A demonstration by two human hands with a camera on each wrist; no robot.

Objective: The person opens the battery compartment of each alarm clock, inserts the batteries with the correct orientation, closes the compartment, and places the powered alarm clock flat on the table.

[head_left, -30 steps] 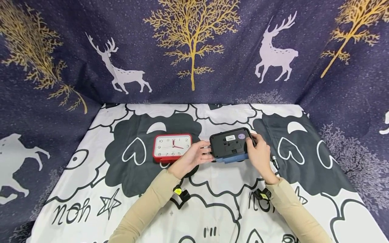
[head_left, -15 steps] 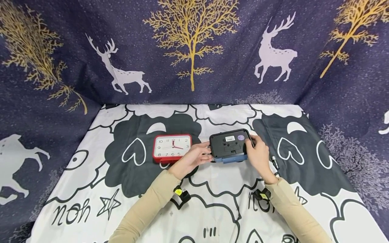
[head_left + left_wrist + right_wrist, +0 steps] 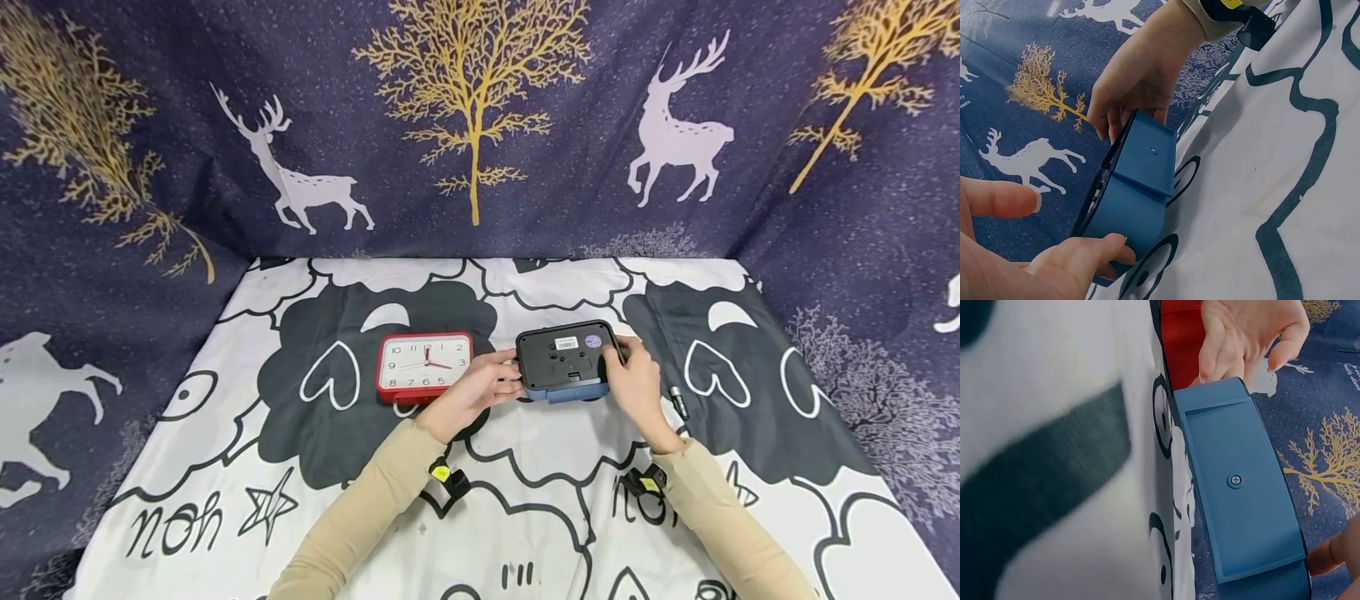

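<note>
A blue desk clock (image 3: 566, 362) stands tilted, its black back with a white barcode label and purple sticker facing me and its dial hidden. My right hand (image 3: 636, 379) grips the right end, thumb on the back and fingers behind the edge. Against the left end rest the fingers of my left hand (image 3: 480, 385), held loosely extended; in the left wrist view its thumb (image 3: 1007, 199) stands away from the casing. The right wrist view shows the blue casing (image 3: 1241, 487) with a recessed panel and one screw. Left of it, a red desk clock (image 3: 425, 367) faces up, partly behind my left hand.
A small dark cylinder with a silvery end (image 3: 678, 400) lies right of my right hand. The white cloth (image 3: 525, 467) with black cartoon prints covers the table. A dark blue curtain (image 3: 315, 100) with deer and trees hangs behind and at both sides.
The blue clock's top edge has dropped a little toward me. My right hand has shifted slightly left with it; my left hand and the red clock stay nearly still.
</note>
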